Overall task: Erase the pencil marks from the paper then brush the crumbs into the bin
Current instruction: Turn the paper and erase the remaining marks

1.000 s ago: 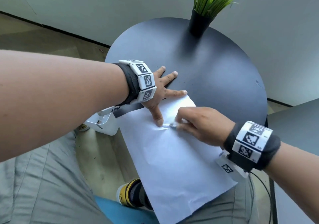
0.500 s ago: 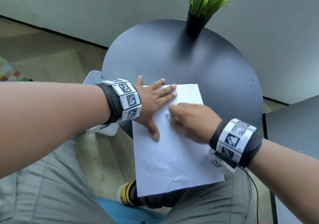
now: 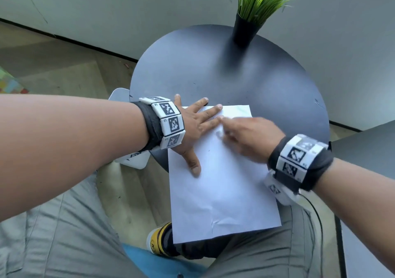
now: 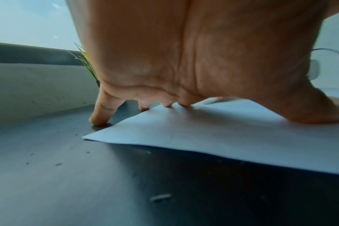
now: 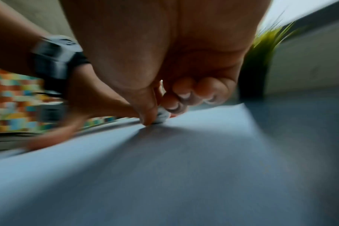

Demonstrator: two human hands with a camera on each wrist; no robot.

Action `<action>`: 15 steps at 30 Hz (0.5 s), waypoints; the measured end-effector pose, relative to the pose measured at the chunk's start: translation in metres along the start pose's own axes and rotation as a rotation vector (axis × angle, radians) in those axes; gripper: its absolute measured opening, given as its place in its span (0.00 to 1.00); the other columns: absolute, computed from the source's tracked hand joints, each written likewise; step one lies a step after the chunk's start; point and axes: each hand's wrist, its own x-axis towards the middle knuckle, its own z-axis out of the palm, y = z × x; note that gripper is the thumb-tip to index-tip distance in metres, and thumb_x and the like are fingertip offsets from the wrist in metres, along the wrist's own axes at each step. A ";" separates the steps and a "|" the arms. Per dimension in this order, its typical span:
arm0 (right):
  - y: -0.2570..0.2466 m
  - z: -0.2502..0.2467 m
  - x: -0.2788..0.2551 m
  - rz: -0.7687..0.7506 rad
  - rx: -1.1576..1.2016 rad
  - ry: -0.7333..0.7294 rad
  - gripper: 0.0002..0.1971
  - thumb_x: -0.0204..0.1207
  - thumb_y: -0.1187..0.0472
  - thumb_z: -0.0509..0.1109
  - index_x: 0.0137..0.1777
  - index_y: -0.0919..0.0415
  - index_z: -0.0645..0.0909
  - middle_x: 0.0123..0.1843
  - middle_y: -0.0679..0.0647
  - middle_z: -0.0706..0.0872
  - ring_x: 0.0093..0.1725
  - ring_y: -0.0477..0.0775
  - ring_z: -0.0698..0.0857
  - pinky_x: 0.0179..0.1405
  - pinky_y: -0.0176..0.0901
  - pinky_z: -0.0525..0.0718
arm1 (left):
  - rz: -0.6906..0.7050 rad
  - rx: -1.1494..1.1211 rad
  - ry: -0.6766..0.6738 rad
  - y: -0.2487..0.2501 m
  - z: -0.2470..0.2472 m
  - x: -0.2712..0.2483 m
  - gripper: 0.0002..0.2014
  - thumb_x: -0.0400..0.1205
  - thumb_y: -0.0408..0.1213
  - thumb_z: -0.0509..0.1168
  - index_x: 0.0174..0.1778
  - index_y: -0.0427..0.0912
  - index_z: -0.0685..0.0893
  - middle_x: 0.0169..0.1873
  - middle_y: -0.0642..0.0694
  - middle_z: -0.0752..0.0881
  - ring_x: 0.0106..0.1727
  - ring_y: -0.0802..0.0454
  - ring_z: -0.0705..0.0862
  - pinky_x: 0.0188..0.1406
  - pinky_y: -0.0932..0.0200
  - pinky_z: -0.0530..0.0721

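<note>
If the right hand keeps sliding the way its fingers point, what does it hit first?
Most likely the left hand: the right hand, pinching the eraser on the paper, points straight at its fingertips, nearly touching.

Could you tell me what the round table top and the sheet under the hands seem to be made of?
Table top: probably painted metal or laminate, dark matte grey with a soft sheen and a thin edge. Sheet: plain white paper, thin, creased near its lower edge, its corner lifting off the table in the left wrist view.
</note>
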 end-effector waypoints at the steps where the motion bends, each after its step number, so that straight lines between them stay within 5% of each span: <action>1: 0.007 0.001 0.002 0.040 0.007 0.044 0.13 0.83 0.43 0.49 0.54 0.49 0.68 0.51 0.53 0.84 0.53 0.63 0.85 0.44 0.52 0.83 | 0.002 0.001 -0.002 0.000 0.000 0.000 0.78 0.51 0.88 0.61 0.86 0.54 0.26 0.85 0.55 0.24 0.88 0.43 0.31 0.73 0.12 0.53; 5: -0.039 0.015 -0.023 -0.276 0.053 -0.080 0.07 0.81 0.47 0.50 0.53 0.48 0.65 0.45 0.53 0.80 0.43 0.65 0.83 0.36 0.55 0.82 | 0.005 0.007 -0.010 0.000 0.002 0.000 0.78 0.51 0.89 0.60 0.85 0.54 0.24 0.84 0.55 0.23 0.87 0.42 0.29 0.72 0.11 0.53; 7: -0.031 0.009 -0.021 -0.192 0.041 -0.105 0.08 0.82 0.43 0.48 0.48 0.45 0.61 0.47 0.52 0.80 0.46 0.64 0.83 0.38 0.55 0.82 | 0.002 0.002 -0.008 0.001 0.002 0.002 0.78 0.51 0.89 0.61 0.85 0.54 0.25 0.84 0.55 0.23 0.87 0.42 0.29 0.72 0.11 0.53; 11: 0.030 -0.006 0.012 0.311 0.077 0.023 0.15 0.84 0.43 0.55 0.47 0.54 0.64 0.49 0.58 0.85 0.46 0.66 0.82 0.43 0.52 0.82 | -0.004 0.007 -0.004 0.001 0.001 0.000 0.77 0.52 0.88 0.62 0.85 0.54 0.25 0.84 0.55 0.23 0.88 0.42 0.30 0.73 0.11 0.54; 15: -0.009 0.009 -0.002 0.083 0.019 -0.031 0.08 0.84 0.46 0.53 0.50 0.49 0.61 0.50 0.56 0.85 0.49 0.66 0.85 0.37 0.49 0.75 | -0.011 0.012 -0.008 0.002 0.004 0.001 0.78 0.52 0.88 0.62 0.85 0.53 0.24 0.84 0.55 0.22 0.87 0.42 0.29 0.73 0.11 0.52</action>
